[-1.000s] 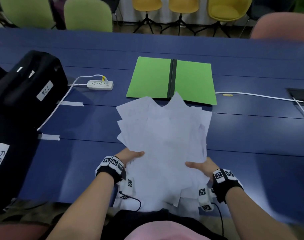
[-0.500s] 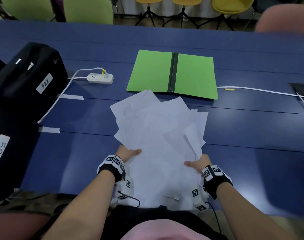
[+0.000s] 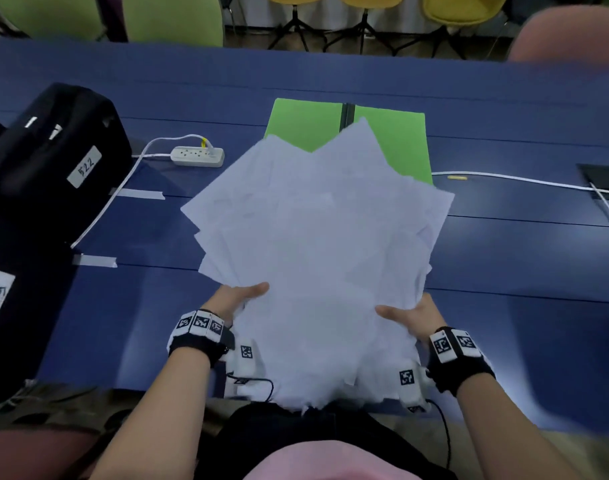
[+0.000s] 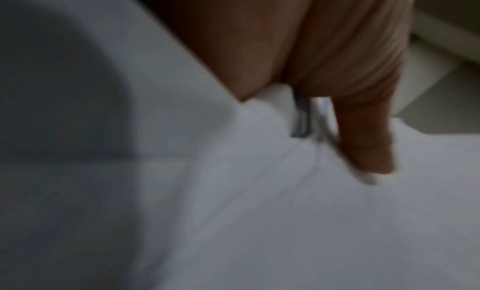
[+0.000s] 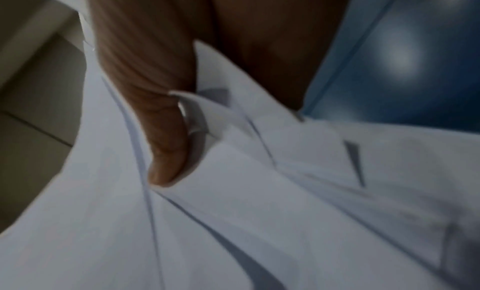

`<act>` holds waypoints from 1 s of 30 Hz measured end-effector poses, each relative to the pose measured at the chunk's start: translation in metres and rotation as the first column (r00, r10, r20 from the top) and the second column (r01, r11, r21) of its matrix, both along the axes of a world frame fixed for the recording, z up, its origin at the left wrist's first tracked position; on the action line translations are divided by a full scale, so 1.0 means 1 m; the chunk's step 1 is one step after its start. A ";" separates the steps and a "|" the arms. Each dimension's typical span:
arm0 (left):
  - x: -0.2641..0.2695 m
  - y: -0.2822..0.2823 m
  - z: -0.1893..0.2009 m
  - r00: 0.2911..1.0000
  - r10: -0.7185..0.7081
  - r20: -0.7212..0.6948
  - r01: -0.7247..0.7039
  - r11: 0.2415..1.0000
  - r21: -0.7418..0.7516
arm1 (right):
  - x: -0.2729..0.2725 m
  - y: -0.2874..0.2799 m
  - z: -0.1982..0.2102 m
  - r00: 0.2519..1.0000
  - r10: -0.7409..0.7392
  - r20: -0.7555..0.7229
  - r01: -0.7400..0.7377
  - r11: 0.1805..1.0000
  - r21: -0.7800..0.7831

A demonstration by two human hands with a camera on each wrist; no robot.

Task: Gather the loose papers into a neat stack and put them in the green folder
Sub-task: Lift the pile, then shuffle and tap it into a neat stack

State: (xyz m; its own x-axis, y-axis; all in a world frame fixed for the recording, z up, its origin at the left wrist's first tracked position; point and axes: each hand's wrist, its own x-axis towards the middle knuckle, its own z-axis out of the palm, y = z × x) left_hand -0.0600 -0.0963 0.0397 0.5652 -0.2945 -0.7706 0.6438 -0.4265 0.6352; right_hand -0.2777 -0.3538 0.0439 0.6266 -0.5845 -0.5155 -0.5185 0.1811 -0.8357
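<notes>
A ragged pile of white papers (image 3: 316, 244) is raised off the blue table, its corners fanned out at many angles. My left hand (image 3: 239, 297) grips the pile's near left edge, thumb on top. My right hand (image 3: 410, 315) grips the near right edge the same way. In the left wrist view the thumb (image 4: 369, 150) presses on the papers (image 4: 259, 212). In the right wrist view the thumb (image 5: 166, 150) pinches the sheets (image 5: 259, 212). The green folder (image 3: 303, 126) lies open and flat beyond the pile, its lower half hidden by the papers.
A black bag (image 3: 50, 147) with a white label sits at the left. A white power strip (image 3: 197, 156) and its cord lie left of the folder. A white cable (image 3: 521, 180) runs to the right. Chairs stand behind the table's far edge (image 3: 296, 50).
Both hands have lifted the pile and tilted it up and away, so its far corners now cover the folder's lower half. The grip on both edges is unchanged.
</notes>
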 end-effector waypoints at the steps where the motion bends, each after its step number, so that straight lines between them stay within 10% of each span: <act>1: 0.003 -0.012 0.009 0.996 0.014 0.089 -0.015 1.000 0.013 | 0.010 -0.002 0.010 0.999 -0.009 0.045 0.010 0.999 -0.031; 7: 0.026 -0.090 0.077 0.847 0.134 0.514 -0.086 0.990 -0.116 | 0.077 -0.027 0.081 0.963 -0.070 0.262 0.162 0.923 -0.349; 13: 0.059 -0.081 0.093 0.909 0.277 0.312 -0.160 0.921 -0.354 | 0.072 -0.047 0.115 0.905 -0.171 0.391 0.264 0.944 -0.199; 22: 0.024 -0.119 0.090 0.899 0.202 0.389 -0.143 0.974 -0.174 | 0.116 -0.028 0.057 0.824 -0.498 0.270 0.544 0.829 -0.131; 27: 0.045 -0.097 0.113 0.926 0.089 0.367 -0.023 0.983 -0.181 | 0.104 -0.048 0.096 0.767 -0.378 0.519 0.490 0.867 -0.093; 30: 0.059 -0.082 0.107 0.931 0.001 0.364 0.019 0.999 -0.050 | 0.092 -0.063 0.089 0.858 -0.242 0.452 0.353 0.918 -0.179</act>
State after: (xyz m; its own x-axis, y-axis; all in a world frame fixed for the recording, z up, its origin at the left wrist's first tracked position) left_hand -0.0011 -0.1779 0.1465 0.8011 -0.3350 -0.4960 0.3605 -0.3915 0.8466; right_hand -0.1855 -0.4167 0.1324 0.5234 -0.8498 -0.0627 -0.0703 0.0303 -0.9971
